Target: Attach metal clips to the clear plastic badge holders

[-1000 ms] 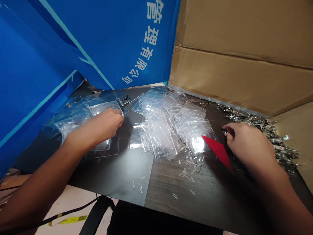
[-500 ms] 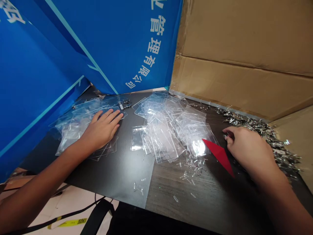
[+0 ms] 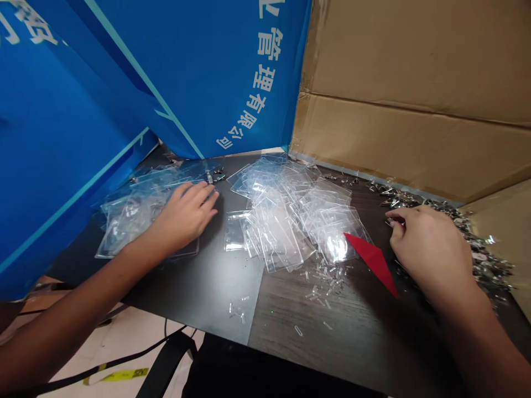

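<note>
With grip spread, the left hand (image 3: 186, 214) lies over clear sleeves (image 3: 126, 222), while the right hand (image 3: 433, 249) pinches a shiny piece (image 3: 389, 221) near metal clips (image 3: 492, 268).

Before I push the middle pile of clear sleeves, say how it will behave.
The middle pile will probably slide apart, since its glossy sleeves overlap loosely. Each looks thin, so likely light and bendy. Lying flat, they seem unlikely to roll.

The left hand (image 3: 188, 213) hides part of the clear sleeves (image 3: 124, 221) beneath it. The bit (image 3: 390, 221) in the right hand (image 3: 433, 243) is too small to identify. The top edge crops the white lettering (image 3: 269, 45).
</note>
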Motion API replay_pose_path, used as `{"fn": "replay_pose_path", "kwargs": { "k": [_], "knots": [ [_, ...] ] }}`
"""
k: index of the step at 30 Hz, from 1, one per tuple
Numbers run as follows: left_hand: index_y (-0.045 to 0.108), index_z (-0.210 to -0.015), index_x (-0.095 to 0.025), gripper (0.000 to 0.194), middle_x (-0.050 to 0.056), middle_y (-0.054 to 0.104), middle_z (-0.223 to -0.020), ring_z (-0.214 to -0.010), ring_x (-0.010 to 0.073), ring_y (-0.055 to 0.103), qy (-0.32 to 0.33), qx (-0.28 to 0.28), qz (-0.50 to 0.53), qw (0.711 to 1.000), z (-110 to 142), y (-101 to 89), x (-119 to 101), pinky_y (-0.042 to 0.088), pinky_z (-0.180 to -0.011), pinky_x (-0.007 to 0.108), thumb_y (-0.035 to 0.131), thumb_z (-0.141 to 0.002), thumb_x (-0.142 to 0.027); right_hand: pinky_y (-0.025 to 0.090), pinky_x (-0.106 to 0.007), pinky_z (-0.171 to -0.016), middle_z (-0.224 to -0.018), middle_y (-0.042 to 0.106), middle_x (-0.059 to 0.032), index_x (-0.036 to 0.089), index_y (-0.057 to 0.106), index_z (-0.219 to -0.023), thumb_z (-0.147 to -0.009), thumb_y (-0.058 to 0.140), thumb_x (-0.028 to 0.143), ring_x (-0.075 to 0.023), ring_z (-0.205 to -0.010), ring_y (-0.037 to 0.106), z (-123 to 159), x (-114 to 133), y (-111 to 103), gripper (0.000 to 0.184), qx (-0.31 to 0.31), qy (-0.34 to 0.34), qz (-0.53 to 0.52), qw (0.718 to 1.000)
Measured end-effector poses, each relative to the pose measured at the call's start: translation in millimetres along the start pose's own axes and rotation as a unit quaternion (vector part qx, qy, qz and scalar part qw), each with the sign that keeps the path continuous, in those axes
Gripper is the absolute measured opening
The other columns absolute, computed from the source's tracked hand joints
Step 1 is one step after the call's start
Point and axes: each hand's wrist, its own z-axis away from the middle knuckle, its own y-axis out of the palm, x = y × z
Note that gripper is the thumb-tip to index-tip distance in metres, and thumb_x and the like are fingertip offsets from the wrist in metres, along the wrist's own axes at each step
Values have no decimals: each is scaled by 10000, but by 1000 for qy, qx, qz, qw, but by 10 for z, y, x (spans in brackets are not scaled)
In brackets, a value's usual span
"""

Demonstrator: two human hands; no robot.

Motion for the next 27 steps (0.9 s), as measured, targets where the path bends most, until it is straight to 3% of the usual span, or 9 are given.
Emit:
{"fn": "replay_pose_path", "kwargs": {
  "k": [3,6,12,15,19,23,27],
  "knots": [
    [596,-1632,-168,643,215,596,-1647,-1521,422,546,49,65,74,994,-49,-60,-153,403,-1281,587,438,-1128,-533,509,-441,-837,-1198,805,-182,140,831,-1226,-1081,465,211,-373,-1126,725,0,1,-3,400,4,-6,-6,1000],
    [493,-1707,-211,780,201,612,-1591,-1422,419,580,37,122,119,985,-53,-97,-197,497,-1165,533,531,-1066,-654,512,-429,-836,-1197,808,-171,161,826,-1211,-1076,480,207,-360,-1130,731,8,8,-6,374,-1,-8,-14,1000],
    [493,-1694,-224,835,162,683,-1315,-1192,377,656,-20,136,159,978,-107,-71,-192,542,-1018,465,635,-987,-643,514,-427,-817,-1202,799,-167,164,826,-1214,-1081,490,207,-365,-1138,726,22,30,-28,364,10,-4,-29,1000],
    [601,-1577,-190,787,150,708,-1213,-1047,333,702,-63,148,197,967,-196,-82,-214,577,-858,404,696,-914,-604,514,-437,-847,-1207,787,-181,136,825,-1248,-1084,482,196,-378,-1145,711,20,52,-49,384,19,-1,-36,999],
    [755,-1233,-166,470,116,750,-940,-808,260,706,-134,170,307,927,-272,-258,-218,569,-706,366,654,-913,-495,519,-439,-919,-1159,754,-199,122,819,-1277,-1085,441,198,-381,-1130,682,17,60,-30,431,-5,-11,-45,999],
    [792,-1103,-171,351,110,777,-919,-813,235,700,-195,124,314,921,-216,-634,-147,552,-715,355,674,-926,-450,494,-487,-1026,-1162,712,-217,127,811,-1271,-1071,416,218,-401,-1168,630,8,49,47,452,-58,-29,-70,995],
    [769,-1043,-155,288,105,771,-961,-710,180,647,-225,34,346,910,-159,-956,-229,528,-664,337,711,-926,-412,501,-508,-1013,-1216,662,-217,146,772,-1279,-1069,392,219,-358,-1094,673,8,116,76,441,-50,-21,-147,988]
  ]
}}
